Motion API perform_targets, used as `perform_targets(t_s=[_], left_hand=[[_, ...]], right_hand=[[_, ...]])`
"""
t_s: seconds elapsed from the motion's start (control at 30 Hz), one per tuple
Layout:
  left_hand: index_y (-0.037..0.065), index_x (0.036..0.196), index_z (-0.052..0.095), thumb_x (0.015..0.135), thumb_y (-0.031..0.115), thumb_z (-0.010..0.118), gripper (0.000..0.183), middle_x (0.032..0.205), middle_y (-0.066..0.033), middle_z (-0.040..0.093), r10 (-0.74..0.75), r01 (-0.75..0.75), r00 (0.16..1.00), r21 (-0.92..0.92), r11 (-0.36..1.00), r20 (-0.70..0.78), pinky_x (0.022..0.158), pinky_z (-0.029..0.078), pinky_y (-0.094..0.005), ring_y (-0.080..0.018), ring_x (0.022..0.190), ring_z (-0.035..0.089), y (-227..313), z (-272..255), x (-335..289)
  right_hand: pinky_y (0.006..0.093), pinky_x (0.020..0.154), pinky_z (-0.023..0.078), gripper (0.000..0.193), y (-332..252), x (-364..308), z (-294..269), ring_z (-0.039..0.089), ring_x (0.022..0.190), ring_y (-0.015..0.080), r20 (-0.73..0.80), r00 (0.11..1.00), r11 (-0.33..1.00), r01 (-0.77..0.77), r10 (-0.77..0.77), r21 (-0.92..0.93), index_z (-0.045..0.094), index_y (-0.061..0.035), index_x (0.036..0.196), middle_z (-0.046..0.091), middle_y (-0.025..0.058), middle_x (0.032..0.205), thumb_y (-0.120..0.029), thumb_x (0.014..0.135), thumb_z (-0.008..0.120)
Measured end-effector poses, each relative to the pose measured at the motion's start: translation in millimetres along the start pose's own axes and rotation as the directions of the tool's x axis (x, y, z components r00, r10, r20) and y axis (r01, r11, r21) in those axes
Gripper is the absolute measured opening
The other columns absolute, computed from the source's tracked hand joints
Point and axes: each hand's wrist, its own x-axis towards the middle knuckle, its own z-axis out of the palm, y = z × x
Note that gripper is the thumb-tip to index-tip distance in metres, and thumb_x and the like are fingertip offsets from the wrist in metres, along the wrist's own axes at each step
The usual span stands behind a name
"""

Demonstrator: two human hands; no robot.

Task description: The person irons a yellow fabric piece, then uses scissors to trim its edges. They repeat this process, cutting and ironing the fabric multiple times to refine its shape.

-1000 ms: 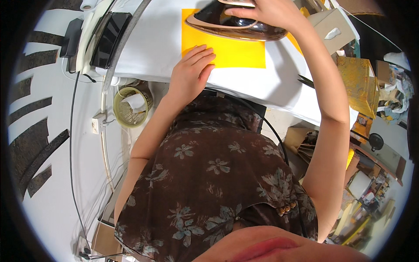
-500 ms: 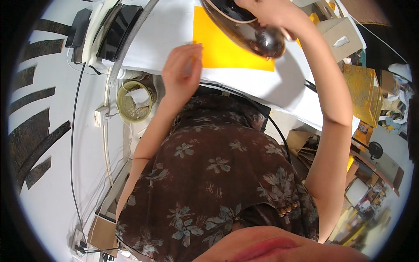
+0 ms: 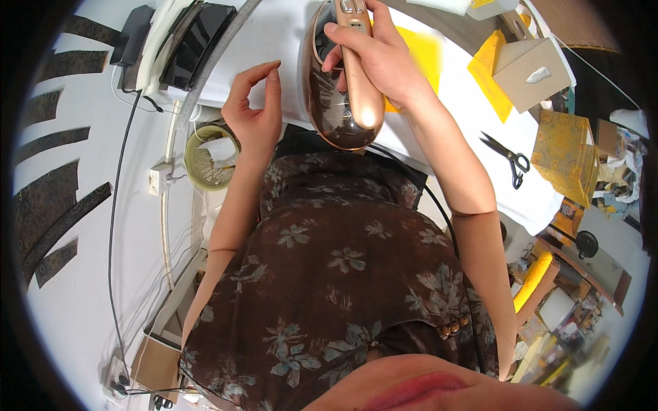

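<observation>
– While the right hand (image 3: 389, 67) had its grip wrapped firmly around the handle of that dark, rose-gold-trimmed clothes iron (image 3: 329, 113), what was the left doing?

– Not much that I could spot, tbh. The left hand (image 3: 255, 109) was up by the near edge of the white-covered surface (image 3: 264, 44), well clear of the iron, thumb and index finger curled into a near loop. I saw nothing in it, but couldn't tell if those tips were touching or pinching something thin.

– And the yellow sheet (image 3: 426, 58)?

– On the surface, just past the iron and right hand, which covered a good chunk of it. Edges were kinda blurry, so no clue if it was cloth or paper.

– So how far along did it look?

– Hard to call. The visible bit looked spread out, not folded up, and I couldn't make out creases. How much had been gone over, or was left, just didn't show. The iron's underside was hidden too, so no idea if it was touching anything.

– Anything else nearby?

– Yeah, black scissors (image 3: 510, 159) lay right of the right forearm, and farther back a tissue box (image 3: 531, 72) sat beside a separate yellow-orange piece (image 3: 488, 72).
</observation>
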Motion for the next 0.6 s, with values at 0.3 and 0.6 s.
perform_targets(t_s=[0.3, 0.6], left_hand=[[-0.004, 0.109, 0.073, 0.099, 0.001, 0.066, 0.013, 0.108, -0.0086, 0.075, 0.014, -0.014, 1.0, -0.009, 1.0, 0.002, 0.095, 0.052, -0.0275, -0.0132, 0.101, 0.069, -3, 4, -1], [-0.003, 0.109, 0.074, 0.099, 0.003, 0.067, 0.014, 0.104, -0.006, 0.076, 0.001, -0.007, 0.999, -0.115, 0.993, -0.05, 0.091, 0.053, -0.0256, -0.0115, 0.098, 0.069, -19, 0, -3]], right_hand=[[0.0346, 0.049, 0.054, 0.066, -5, -9, 7, 0.065, 0.062, 0.0209, -0.034, 0.999, 0.999, 0.042, -0.041, 0.033, 0.023, -0.0089, 0.152, 0.063, 0.0136, 0.088, -0.016, 0.1, 0.064], [0.0373, 0.06, 0.059, 0.05, 8, 0, -16, 0.068, 0.065, 0.0252, -0.012, 0.999, 0.996, -0.044, 0.043, -0.072, 0.041, -0.0077, 0.139, 0.067, 0.0167, 0.092, -0.022, 0.098, 0.066]])
